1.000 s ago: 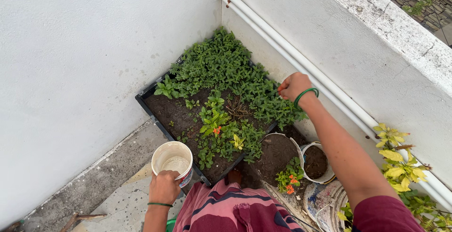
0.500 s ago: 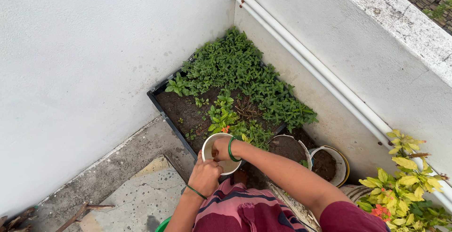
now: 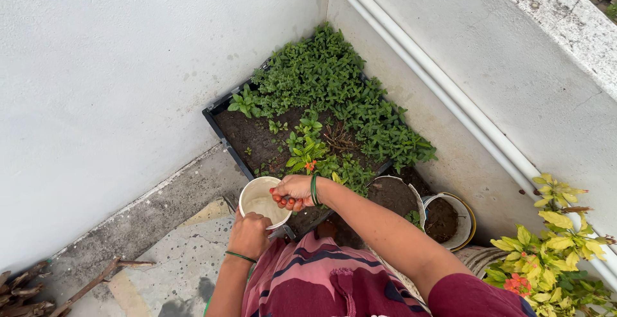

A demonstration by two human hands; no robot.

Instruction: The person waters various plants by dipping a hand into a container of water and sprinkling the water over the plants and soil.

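Right hand (image 3: 294, 191): fingers (image 3: 281, 199) curled and bunched together, tips dipping just over the near rim of the white cup; whether they pinch anything cannot be told. Green bangle (image 3: 314, 189) at the wrist, just behind the hand.

Left hand (image 3: 249, 235): fingers wrapped closed around the cup's near wall from below, holding it up. Thin green band (image 3: 239, 256) at that wrist.

White cup (image 3: 257, 193): round, open mouth up, pale inside, contents not clear. It sits directly under the right fingertips and above the left knuckles, held over the near corner of the planter.

Black planter tray (image 3: 216, 125): just beyond the fingers, rectangular, set into the wall corner. Dark soil (image 3: 250, 138) bare on the side nearest the cup; dense green plants (image 3: 328, 85) fill the far half; a small orange bloom (image 3: 310, 164) just past the right hand.

To the right of the right forearm: two round pots of soil, the nearer (image 3: 392, 195) white-rimmed, the farther (image 3: 459, 217) with a yellow edge. Beyond them a yellow-leaved shrub (image 3: 553, 240).

Farther out: white pipes (image 3: 437, 79) along the wall; dry sticks (image 3: 38, 288) on the floor well left of the left hand.
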